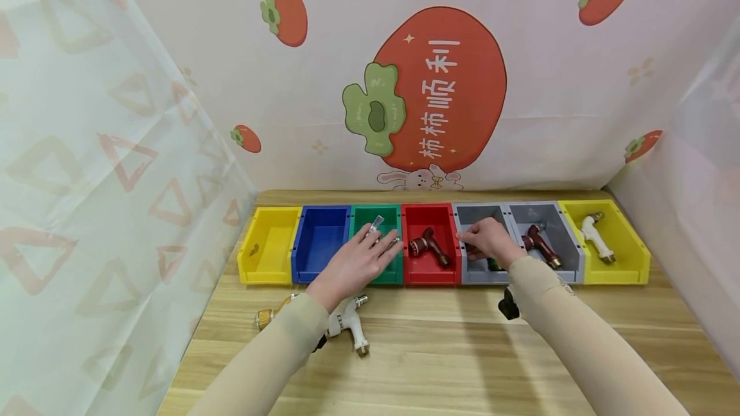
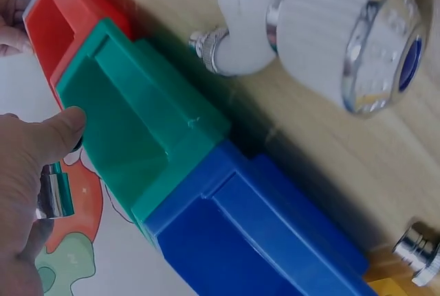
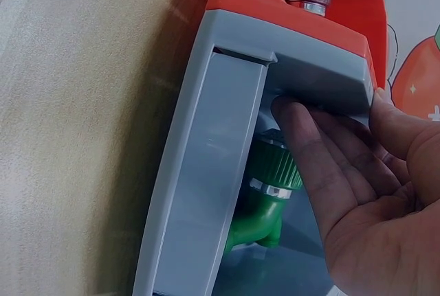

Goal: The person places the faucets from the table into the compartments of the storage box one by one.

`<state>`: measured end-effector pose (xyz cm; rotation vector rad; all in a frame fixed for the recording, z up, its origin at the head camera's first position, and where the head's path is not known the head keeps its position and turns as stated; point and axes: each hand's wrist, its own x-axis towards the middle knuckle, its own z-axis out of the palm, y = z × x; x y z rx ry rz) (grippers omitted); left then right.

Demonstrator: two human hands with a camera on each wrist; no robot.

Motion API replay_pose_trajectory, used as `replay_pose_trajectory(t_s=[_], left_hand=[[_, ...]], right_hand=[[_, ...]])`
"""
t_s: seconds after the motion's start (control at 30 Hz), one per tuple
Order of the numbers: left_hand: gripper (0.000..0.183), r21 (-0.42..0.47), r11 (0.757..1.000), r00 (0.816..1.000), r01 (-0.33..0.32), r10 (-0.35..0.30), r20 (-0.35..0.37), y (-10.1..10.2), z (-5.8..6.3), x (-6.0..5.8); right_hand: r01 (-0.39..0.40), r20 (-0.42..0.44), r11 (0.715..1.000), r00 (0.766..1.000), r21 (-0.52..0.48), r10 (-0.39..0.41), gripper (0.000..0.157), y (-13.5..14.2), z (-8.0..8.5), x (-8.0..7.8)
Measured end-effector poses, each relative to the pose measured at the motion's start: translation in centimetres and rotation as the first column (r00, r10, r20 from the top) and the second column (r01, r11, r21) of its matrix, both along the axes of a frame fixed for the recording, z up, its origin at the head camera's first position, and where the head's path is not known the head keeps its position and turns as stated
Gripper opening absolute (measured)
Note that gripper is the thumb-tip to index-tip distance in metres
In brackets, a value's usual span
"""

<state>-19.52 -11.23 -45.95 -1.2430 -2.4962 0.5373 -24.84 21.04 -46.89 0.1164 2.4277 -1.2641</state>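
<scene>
My left hand [image 1: 361, 259] is over the green bin [image 1: 394, 275], gripping a chrome tap [image 2: 55, 193]. A clear-looking lever end pokes out past its fingers in the head view, and the hand hides most of the tap. My right hand [image 1: 491, 239] reaches into the left grey bin [image 3: 199, 158]. Its fingers lie inside against the wall beside the red bin [image 1: 409, 275], and its thumb is at that wall's rim, so it pinches the wall. Below those fingers a green tap [image 3: 265, 207] lies in the grey bin.
A dark red tap [image 1: 429, 246] lies in the red bin, another [image 1: 542, 246] in the right grey bin. The right yellow bin [image 1: 633, 262] holds a white tap [image 1: 595, 236]. Left are a blue bin [image 1: 320, 242] and a yellow bin [image 1: 268, 242]. A white tap [image 1: 351, 323] and a gold-coloured one [image 1: 266, 318] lie in front.
</scene>
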Motion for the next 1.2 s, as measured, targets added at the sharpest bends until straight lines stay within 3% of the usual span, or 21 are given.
replay_pose_trajectory(t_s=[0.57,0.8,0.97,1.2], left_hand=[[0.068,-0.044,0.991,0.991,-0.124,0.126,0.044,0.1,-1.2,-2.0],[0.070,-0.011,0.983,0.974,-0.184,0.184,0.130,0.1,-1.6,-2.3],[0.072,0.034,0.976,0.955,-0.215,0.203,0.215,-0.3,-1.3,-1.7],[0.081,0.119,0.950,0.912,-0.290,0.236,0.335,-1.7,-1.1,1.0]], right_hand=[[-0.003,0.000,1.000,1.000,-0.003,0.003,0.034,-0.1,0.2,0.3],[0.001,-0.005,1.000,1.000,-0.005,-0.001,0.035,-0.1,0.2,0.3],[0.005,-0.004,1.000,1.000,0.001,-0.005,0.035,-0.1,0.1,0.3],[-0.001,-0.009,1.000,1.000,0.001,0.001,0.034,-0.1,0.1,0.3]])
